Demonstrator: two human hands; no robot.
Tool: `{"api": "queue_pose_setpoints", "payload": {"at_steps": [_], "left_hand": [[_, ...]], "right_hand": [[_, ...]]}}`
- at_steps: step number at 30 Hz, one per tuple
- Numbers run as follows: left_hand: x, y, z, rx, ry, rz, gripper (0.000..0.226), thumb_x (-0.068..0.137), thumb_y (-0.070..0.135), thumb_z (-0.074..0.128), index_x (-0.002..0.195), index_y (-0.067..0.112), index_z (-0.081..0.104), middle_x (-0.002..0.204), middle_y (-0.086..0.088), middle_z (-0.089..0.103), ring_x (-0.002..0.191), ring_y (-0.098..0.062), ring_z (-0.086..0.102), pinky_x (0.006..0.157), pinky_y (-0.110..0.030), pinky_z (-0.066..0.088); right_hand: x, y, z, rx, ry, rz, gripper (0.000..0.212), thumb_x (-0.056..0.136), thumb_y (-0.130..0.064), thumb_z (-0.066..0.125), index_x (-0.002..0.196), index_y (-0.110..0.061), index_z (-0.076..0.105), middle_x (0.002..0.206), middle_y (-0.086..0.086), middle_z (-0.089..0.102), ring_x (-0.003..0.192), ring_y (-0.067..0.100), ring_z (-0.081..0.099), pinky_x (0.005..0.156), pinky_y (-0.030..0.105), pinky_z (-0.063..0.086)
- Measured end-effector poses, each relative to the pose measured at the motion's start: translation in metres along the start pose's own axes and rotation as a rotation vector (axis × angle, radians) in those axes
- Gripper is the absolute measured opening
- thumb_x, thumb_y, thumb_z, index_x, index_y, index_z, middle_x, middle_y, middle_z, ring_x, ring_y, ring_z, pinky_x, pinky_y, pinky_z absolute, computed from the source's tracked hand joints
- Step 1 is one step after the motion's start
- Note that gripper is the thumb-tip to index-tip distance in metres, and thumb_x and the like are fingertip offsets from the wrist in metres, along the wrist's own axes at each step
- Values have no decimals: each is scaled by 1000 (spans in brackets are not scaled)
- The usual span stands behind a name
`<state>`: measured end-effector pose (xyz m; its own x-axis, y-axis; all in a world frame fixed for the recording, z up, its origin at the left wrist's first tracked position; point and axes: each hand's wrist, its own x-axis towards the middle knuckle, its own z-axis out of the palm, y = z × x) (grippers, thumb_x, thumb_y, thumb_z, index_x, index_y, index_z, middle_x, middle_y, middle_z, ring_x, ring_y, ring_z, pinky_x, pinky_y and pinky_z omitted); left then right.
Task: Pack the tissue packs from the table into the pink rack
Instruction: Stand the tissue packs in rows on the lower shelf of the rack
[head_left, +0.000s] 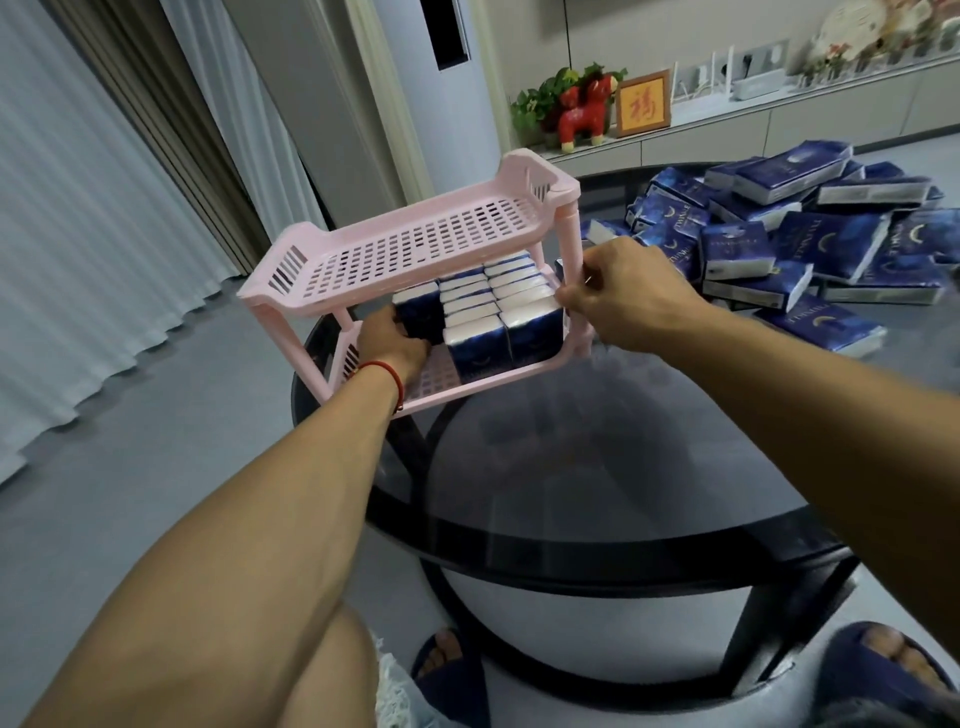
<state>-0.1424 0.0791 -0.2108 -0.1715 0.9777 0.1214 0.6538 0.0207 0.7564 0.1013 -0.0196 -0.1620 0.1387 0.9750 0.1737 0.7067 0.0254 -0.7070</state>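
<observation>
While both hands work at the pink rack on the tabletop
Left hand grips a tissue pack (lower shelf); right hand pinches the rack's post

Round dark glass table, pink rack at its left edge, heaped tissue packs right.

1 pink rack, 2 shelves; 2 hands; tissue packs uncountable.
</observation>
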Motion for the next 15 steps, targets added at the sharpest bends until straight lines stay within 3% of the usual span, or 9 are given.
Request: {"api": "queue_pose_setpoints", "payload": {"at_steps": [5,15], "left_hand": [[1,1,0,36,10,15,48,88,9,76,133,15,61,131,-9,68,121,-29,63,107,-43,50],[-5,8,-10,18,-26,-28,51,85,8,79,133,16,63,129,-6,69,118,-28,65,105,-42,51]], "right_hand": [[-1,0,0,5,5,-3,25,98,-32,67,111,-12,72,100,7,72,86,25,70,84,45,60],[-7,1,-1,44,9,-19,31,96,-34,69,118,-12,69,104,6,72,83,22,70,81,44,61]]}}
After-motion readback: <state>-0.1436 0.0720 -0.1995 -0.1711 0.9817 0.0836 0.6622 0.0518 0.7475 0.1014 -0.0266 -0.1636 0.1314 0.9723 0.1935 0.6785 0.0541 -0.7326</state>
